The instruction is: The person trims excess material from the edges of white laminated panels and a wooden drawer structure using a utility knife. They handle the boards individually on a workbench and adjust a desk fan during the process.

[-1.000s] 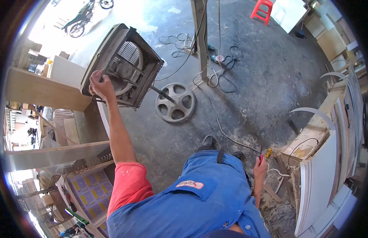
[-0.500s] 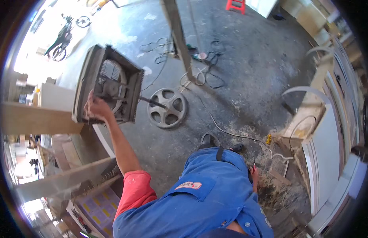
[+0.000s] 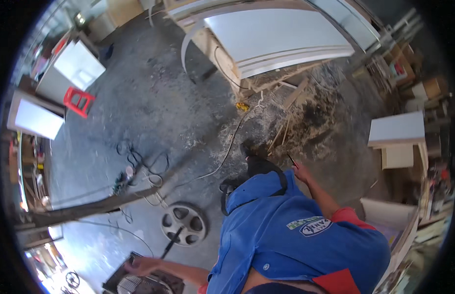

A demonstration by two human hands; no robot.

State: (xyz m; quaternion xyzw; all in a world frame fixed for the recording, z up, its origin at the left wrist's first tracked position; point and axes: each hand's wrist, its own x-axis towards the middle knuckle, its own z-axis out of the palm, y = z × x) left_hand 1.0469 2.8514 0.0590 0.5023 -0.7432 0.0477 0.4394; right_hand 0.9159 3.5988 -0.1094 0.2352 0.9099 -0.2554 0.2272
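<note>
From where I stand, the person's right hand (image 3: 302,172) is closed around a small slim tool (image 3: 290,159), its tip poking out ahead of the fingers. The left hand (image 3: 141,266) is over the edge of the boxy fan (image 3: 151,283); it's too blurred for me to tell whether the fingers grip it. The fan lies right under that hand, with its pole (image 3: 172,242) and round spoked base (image 3: 185,223) ahead and to the right of it. Beyond the right-hand grip, sawdust (image 3: 313,120) covers the floor, and a cable (image 3: 229,151) curves off to its left.
</note>
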